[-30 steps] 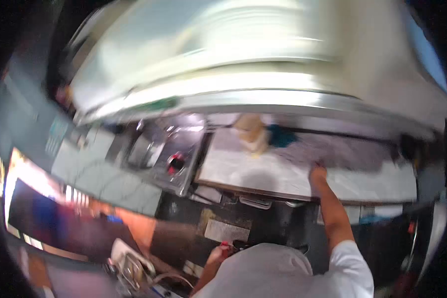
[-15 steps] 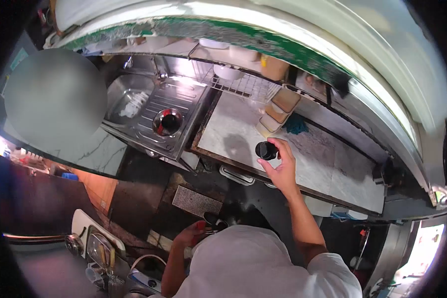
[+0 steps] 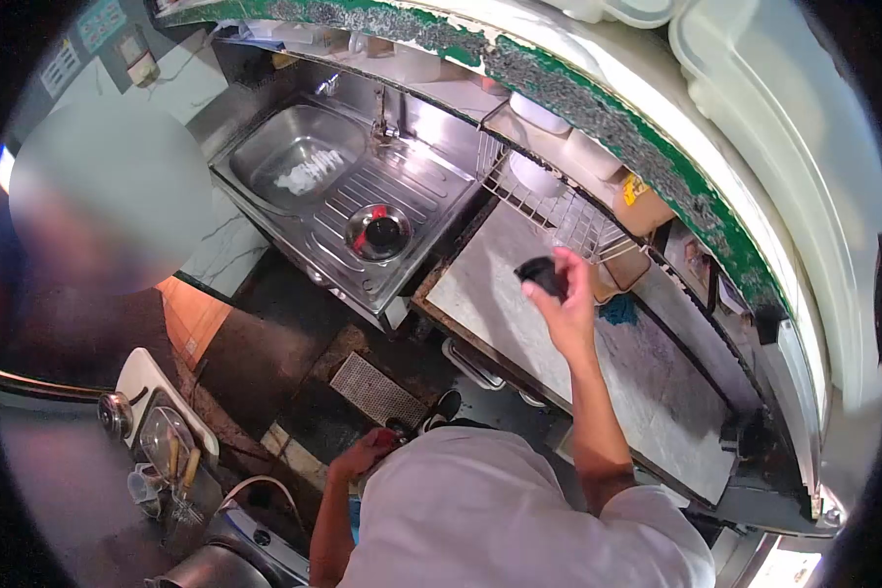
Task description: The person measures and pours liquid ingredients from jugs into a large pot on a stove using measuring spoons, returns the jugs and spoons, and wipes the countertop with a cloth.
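Note:
My right hand (image 3: 575, 306) grips a small black cup-like piece (image 3: 539, 278) between thumb and fingers, held above the pale marble worktop (image 3: 490, 294). My left hand (image 3: 363, 453) hangs low beside my body with its fingers curled; a bit of red shows at the fingertips, too small to name. To the left of the worktop, a shiny metal bowl (image 3: 361, 218) rests on the ribbed drainboard of the steel sink (image 3: 265, 137). Inside the bowl sits a black round piece (image 3: 382, 232) with red beside it.
A wire rack (image 3: 568, 211) and food containers (image 3: 622, 269) stand along the back of the worktop. A green-edged shelf (image 3: 608, 122) overhangs it. Another person, blurred, is at the left. A steel pot (image 3: 216, 568) stands at the lower left, below a tray with utensils (image 3: 171, 446).
The view has turned left, bringing the sink closer to the middle. My right hand still holds the black piece, now tilted and nearer the rack. My left hand stays low.

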Motion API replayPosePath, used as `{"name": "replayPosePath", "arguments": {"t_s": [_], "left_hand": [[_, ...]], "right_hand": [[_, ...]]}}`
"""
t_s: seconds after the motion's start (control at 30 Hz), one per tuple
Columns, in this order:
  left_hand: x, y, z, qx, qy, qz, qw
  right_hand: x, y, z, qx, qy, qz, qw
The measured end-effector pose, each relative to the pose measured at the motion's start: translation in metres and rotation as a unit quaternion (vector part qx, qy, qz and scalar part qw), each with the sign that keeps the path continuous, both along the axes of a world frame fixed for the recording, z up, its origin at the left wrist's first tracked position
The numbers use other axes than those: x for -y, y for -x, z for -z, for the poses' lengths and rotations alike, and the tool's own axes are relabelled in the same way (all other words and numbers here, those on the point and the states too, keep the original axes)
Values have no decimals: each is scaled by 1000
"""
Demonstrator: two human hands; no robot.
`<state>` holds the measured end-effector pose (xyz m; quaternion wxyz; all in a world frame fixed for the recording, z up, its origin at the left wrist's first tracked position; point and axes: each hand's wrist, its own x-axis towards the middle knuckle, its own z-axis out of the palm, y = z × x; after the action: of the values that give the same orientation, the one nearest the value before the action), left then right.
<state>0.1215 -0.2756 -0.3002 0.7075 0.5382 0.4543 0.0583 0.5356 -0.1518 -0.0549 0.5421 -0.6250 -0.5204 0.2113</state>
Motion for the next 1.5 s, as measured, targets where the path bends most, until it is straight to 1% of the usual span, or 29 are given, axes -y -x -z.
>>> {"name": "replayPosePath", "arguments": {"t_s": [0.03, 0.1, 0.13, 0.2, 0.23, 0.33, 0.43, 0.47, 0.5, 0.57, 0.6, 0.63, 0.67, 0.7, 0.73, 0.77, 0.8, 0.83, 0.87, 0.9, 1.0, 1.1, 1.17, 1.27, 1.3, 1.37, 1.4, 1.47, 1.5], "left_hand": [[-8, -9, -14, -6, 27, -44, 999], [-22, -19, -42, -27, 81, -142, 986], [-24, -16, -36, 13, 96, -201, 975], [-32, -2, -18, 92, 111, -323, 936], [-42, 0, -28, 84, 89, -341, 932], [-89, -10, -75, 73, 37, -367, 927], [-155, -19, -98, 92, -23, -351, 932], [-176, -22, -95, 102, -56, -345, 931], [-197, -23, -90, 112, -87, -338, 930], [-243, -24, -83, 166, -63, -375, 910], [-266, -25, -79, 194, -53, -393, 897], [-287, -28, -73, 174, -90, -382, 903], [-310, -33, -64, 155, -129, -372, 906], [-334, -37, -53, 138, -169, -363, 906], [-361, -40, -38, 31, -336, -276, 900], [-386, -49, -26, 8, -380, -264, 887], [-407, -62, -16, -15, -422, -250, 872], [-423, -74, -12, -38, -462, -235, 854], [-433, -80, -16, -62, -433, -213, 874], [-441, -84, -23, -86, -403, -192, 891], [-448, -93, -42, -142, -367, -149, 907], [-451, -93, -39, -153, -397, -108, 899], [-447, -88, -46, -137, -420, -98, 892], [-446, -82, -33, -152, -469, -78, 867], [-445, -81, -27, -157, -493, -79, 852], [-449, -77, -32, -119, -491, -98, 858], [-452, -74, -35, -102, -491, -107, 859], [-455, -66, -46, -143, -518, -156, 829], [-454, -64, -51, -161, -529, -178, 814]], "right_hand": [[-12, -6, 0, -22, -2, 46, 999], [-34, -27, -12, 178, 8, 126, 976], [-48, -43, -5, 284, -12, 158, 946], [-73, -66, 9, 416, 29, 204, 886], [-79, -72, 10, 449, 96, 224, 860], [-89, -77, 9, 532, 149, 214, 805], [-94, -79, 19, 546, 148, 229, 792], [-95, -76, 18, 489, 169, 237, 822], [-94, -70, 15, 482, 136, 251, 828], [-85, -45, -4, 468, 72, 281, 835], [-79, -21, -24, 449, 69, 237, 859], [-76, 6, -26, 324, 102, 184, 922], [-77, 31, -27, 192, 127, 125, 965], [-85, 49, -1, 191, 73, 88, 975], [-97, 69, 20, 97, 68, 30, 993], [-117, 95, 37, 77, 56, -10, 995], [-139, 111, 55, 36, 87, -41, 995], [-161, 124, 85, -17, 103, -28, 994], [-183, 128, 120, -128, 131, -28, 983], [-203, 137, 138, -181, 133, -24, 974], [-246, 153, 199, -190, 96, 21, 977], [-255, 173, 211, -246, 87, 35, 965], [-252, 170, 228, 29, 98, 49, 994], [-238, 171, 224, 205, 56, 77, 974], [-231, 173, 227, 181, 82, 111, 974], [-220, 175, 241, 130, 126, 175, 968], [-216, 175, 247, 30, 165, 165, 972], [-210, 176, 258, -173, 239, 144, 945], [-212, 178, 266, -228, 242, 129, 934]]}}
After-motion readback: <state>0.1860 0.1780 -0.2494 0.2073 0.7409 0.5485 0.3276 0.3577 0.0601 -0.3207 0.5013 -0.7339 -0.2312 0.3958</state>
